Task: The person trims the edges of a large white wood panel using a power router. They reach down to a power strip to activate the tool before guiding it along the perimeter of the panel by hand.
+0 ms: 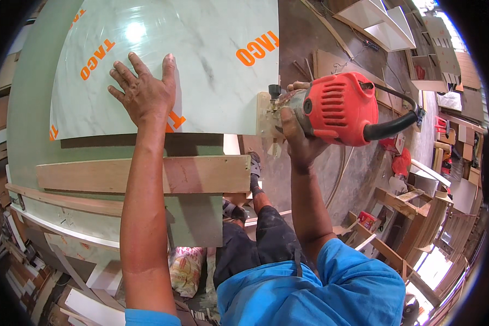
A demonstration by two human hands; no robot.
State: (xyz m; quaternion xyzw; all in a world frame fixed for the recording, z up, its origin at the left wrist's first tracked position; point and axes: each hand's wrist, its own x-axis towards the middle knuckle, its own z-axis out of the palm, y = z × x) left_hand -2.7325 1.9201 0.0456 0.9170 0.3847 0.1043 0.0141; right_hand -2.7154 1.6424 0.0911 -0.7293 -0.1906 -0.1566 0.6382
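Observation:
My left hand (144,93) lies flat with fingers spread on a glossy white marble-patterned panel (206,103) printed with orange lettering. At the panel's right edge, my right hand (298,130) is wrapped around the metal body of a red trim router (336,106). The router lies sideways, its motor end and black cord pointing right. Its base plate (264,117) is against or very near the panel edge; exact contact is hard to tell. The cutting bit cannot be made out clearly.
Beneath the panel is a greenish work surface (30,108). A wooden plank (201,175) lies across it, nearer me. On the right, the router's black cord (391,129) loops beside the floor. White cabinet frames (372,16) and timber scraps (388,204) stand farther right.

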